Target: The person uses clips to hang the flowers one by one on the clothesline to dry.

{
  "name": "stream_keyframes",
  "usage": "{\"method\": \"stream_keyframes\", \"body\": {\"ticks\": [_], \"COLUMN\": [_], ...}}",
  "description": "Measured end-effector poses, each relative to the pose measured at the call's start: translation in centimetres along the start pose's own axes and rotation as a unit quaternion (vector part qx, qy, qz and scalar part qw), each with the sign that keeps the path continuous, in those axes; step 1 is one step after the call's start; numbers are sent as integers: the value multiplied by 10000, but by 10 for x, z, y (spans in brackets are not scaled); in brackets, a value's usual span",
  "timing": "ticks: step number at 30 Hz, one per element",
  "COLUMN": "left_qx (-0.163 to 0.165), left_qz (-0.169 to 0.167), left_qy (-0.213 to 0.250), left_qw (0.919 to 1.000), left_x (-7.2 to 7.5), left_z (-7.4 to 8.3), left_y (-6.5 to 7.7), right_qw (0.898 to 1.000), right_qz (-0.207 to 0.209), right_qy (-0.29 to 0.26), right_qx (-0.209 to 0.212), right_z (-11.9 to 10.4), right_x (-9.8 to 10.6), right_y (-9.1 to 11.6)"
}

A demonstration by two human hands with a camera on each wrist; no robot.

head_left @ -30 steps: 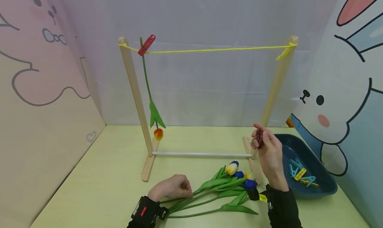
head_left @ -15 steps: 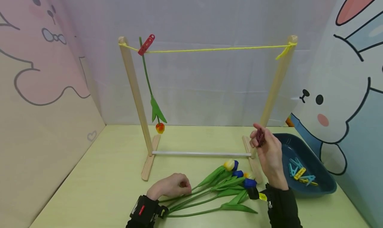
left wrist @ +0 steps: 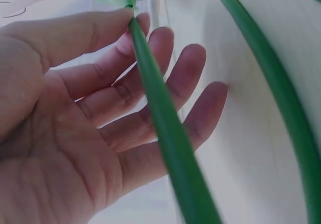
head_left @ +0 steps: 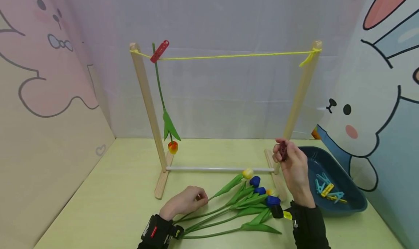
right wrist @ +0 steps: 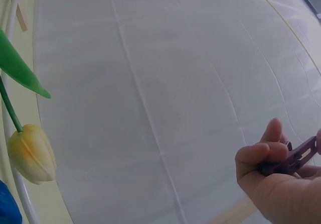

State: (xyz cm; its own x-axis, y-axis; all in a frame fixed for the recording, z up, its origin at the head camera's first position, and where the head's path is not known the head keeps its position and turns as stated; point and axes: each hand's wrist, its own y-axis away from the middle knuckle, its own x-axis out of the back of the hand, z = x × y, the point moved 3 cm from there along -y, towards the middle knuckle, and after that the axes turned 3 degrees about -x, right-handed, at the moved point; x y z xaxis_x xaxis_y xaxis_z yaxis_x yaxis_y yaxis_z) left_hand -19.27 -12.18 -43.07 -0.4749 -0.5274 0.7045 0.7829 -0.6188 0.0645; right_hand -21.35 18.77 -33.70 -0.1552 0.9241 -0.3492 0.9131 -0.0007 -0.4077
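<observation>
My left hand pinches the green stem of a pale yellow tulip between thumb and forefinger; in the left wrist view the stem crosses in front of the other fingers. Beside it on the table lie several more tulips, blue ones among them, stems toward me. My right hand is raised near the frame's right post and holds a dark red clothespin, also seen in the right wrist view. An orange tulip hangs head down from the yellow string, clipped by a red clothespin.
A wooden frame with a left post, a right post and a white crossbar stands behind the tulips. At the right, a dark blue bin contains several blue and yellow clothespins. Printed panels enclose both sides.
The yellow tulip has come away from the others, its head shifting left and toward the crossbar. My left hand has risen slightly. My right hand stays almost still with its clothespin.
</observation>
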Motion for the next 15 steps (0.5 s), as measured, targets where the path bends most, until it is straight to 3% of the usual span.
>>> {"method": "stream_keyframes", "body": {"ticks": [4,7,9,12,15], "left_qx": [36,-19,-73,-92,-135], "left_qz": [445,1103,1679,2513,3177], "left_qy": [-264,-702,-1048,-1489,-1657], "left_qw": [9987,9914,9802,9563,9335], "left_x": [1,3,5,8,12], "left_z": [1,1,2,4,5], "left_y": [0,-1,-1,-1,0], "right_qw": [9998,9987,9974,9950,9942], "right_qz": [-40,16,47,34,-73], "right_qy": [146,465,683,961,1018], "right_qx": [140,212,232,268,352], "right_z": [-1,-1,-1,-1,-1], "right_x": [-1,0,0,0,-1], "right_y": [1,1,1,2,3]}}
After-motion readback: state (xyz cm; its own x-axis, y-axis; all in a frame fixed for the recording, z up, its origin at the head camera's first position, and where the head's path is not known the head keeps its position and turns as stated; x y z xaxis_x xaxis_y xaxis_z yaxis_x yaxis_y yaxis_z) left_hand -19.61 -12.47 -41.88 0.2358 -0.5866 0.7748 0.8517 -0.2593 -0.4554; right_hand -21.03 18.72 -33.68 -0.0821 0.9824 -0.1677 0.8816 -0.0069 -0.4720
